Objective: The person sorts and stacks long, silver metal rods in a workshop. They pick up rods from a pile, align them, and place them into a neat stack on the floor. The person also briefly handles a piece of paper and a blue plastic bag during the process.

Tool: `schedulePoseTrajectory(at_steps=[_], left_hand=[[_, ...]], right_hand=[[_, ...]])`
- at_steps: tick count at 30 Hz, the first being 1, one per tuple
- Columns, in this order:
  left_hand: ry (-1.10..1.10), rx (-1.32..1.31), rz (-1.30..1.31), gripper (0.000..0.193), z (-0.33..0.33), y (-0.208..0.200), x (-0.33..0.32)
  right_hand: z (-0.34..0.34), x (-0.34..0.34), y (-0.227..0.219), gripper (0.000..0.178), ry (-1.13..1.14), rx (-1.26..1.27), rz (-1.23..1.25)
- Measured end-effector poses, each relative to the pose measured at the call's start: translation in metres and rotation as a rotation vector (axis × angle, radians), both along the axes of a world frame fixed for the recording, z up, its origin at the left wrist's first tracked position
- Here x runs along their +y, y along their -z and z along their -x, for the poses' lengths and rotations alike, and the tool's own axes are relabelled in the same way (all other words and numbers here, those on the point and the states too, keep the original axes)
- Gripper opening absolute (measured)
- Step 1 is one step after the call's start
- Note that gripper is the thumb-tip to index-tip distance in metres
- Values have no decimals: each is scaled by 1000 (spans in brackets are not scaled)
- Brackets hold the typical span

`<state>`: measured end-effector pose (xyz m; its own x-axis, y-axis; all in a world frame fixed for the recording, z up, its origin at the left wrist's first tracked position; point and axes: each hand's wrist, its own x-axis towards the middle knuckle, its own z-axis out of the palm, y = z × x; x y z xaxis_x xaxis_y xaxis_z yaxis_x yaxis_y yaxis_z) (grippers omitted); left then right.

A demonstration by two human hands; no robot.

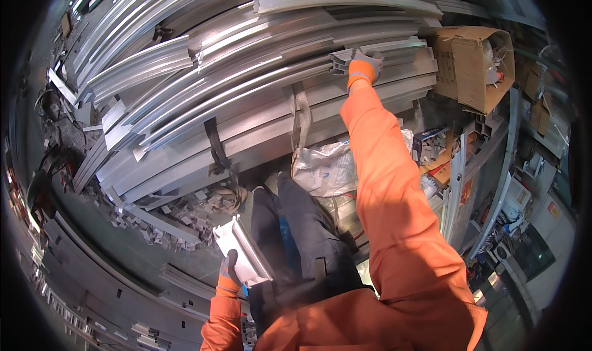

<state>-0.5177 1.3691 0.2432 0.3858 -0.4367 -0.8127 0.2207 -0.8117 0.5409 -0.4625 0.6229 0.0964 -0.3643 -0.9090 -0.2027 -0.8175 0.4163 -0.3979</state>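
Note:
My left hand (228,278), in a grey and orange glove, is closed round the edge of a short offcut of silvery aluminium profile (243,251), held beside my left leg. Stretched far forward, my gloved right hand (366,67) grips an aluminium profile (401,47) near its cut end, on top of the stack. The hollow, ribbed end of that profile shows just left of the glove. My right fingertips are partly hidden by the back of the hand.
Long aluminium profiles (246,95) lie stacked ahead. A dark strap (214,142) and a pale strap (302,113) hang over them. An open cardboard box (459,67) sits at the right end. A white sack (324,171) lies by my feet; small offcuts (203,215) litter the floor at left.

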Motion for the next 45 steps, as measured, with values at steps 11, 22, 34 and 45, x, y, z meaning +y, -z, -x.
schedulePoseTrajectory(at_steps=[11, 22, 34, 45], left_hand=[[-1004, 655, -92, 57, -25, -28, -34], [-533, 471, 4, 65, -56, -50, -62], [-92, 173, 12, 59, -51, -38, -34], [-58, 71, -50, 57, -64, -25, -33]], right_hand=[[59, -84, 43, 30, 355, -499, -272], [-67, 58, 50, 56, 331, -762, -335], [47, 17, 28, 61, 573, -574, -157], [92, -28, 64, 48, 593, -941, -306]])
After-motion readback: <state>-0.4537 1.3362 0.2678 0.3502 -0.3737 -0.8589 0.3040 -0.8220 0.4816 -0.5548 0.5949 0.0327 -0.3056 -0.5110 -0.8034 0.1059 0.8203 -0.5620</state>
